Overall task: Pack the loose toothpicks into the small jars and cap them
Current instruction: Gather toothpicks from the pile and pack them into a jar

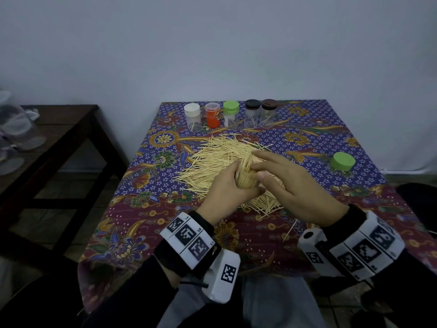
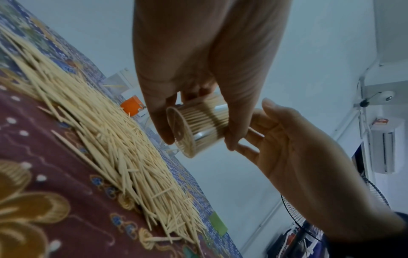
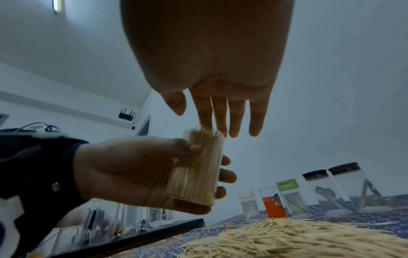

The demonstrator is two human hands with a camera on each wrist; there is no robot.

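Observation:
A clear small jar packed full of upright toothpicks is gripped in my left hand above the pile of loose toothpicks on the patterned tablecloth. In the right wrist view the left hand's fingers wrap round the jar, which has no cap on. My right hand is flat with straight fingers. Its fingertips touch the toothpick ends that stick out of the jar's mouth. A loose green cap lies on the cloth at the right.
Several capped jars stand in a row at the table's far edge, among them a white-capped jar, an orange jar and a green-capped jar. A stray toothpick lies near the front. A dark side table stands on the left.

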